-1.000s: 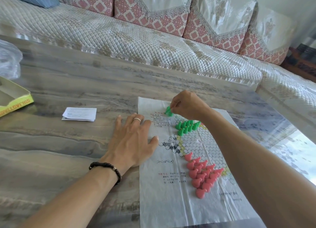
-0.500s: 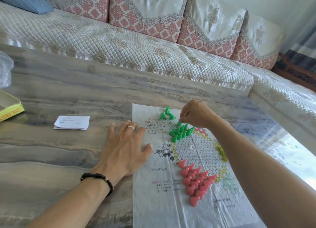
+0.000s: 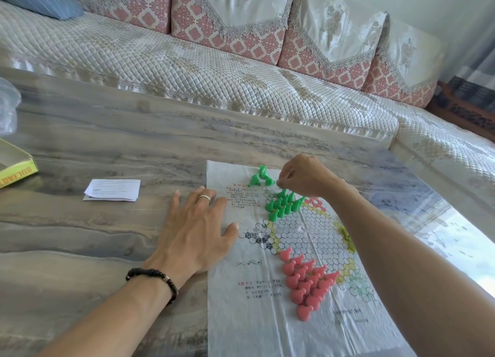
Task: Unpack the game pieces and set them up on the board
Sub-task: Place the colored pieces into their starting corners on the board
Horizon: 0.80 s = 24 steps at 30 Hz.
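Green pieces [image 3: 284, 204] were being placed. The right hand [image 3: 302, 177], grip curled, contents hidden, hovered above; the flat left hand [image 3: 195, 228] pinned the board [image 3: 257, 316]. Next, probably the loose pieces [image 3: 261, 177] beyond.

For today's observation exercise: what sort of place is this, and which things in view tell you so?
Most likely a home living room: a quilted sofa with patterned cushions sits behind a low marble-look table holding a paper game board.
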Available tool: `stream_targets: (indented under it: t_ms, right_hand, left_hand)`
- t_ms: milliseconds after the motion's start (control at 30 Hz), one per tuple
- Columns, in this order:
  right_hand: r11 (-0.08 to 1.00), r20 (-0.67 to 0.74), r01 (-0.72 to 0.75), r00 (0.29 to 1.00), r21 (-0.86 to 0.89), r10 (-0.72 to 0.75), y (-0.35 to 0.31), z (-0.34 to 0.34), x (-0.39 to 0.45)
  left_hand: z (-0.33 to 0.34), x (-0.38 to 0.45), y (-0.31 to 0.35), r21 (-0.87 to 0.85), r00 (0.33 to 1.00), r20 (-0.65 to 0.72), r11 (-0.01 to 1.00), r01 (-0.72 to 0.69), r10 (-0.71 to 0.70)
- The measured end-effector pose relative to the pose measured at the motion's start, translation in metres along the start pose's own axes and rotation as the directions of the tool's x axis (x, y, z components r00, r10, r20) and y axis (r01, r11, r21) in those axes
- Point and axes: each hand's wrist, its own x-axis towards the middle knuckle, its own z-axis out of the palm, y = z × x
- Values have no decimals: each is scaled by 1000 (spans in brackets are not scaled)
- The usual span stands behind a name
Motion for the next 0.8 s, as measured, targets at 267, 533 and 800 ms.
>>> stream_targets:
  t_ms: [267,533,800]
  right_hand:
    - [999,-10,40,999,-28,-40,-11,13,15]
    - [993,40,66,997,-101,-63,-10,17,23]
    - [997,33,24,999,-80,-22,-11,15,22]
  left_hand:
    - [2,0,0,3,1000,0,1000,2,-2]
    - [2,0,0,0,1000,-1,1000,3,-3]
    - [1,0,0,7,1000,5,1000,-5,5]
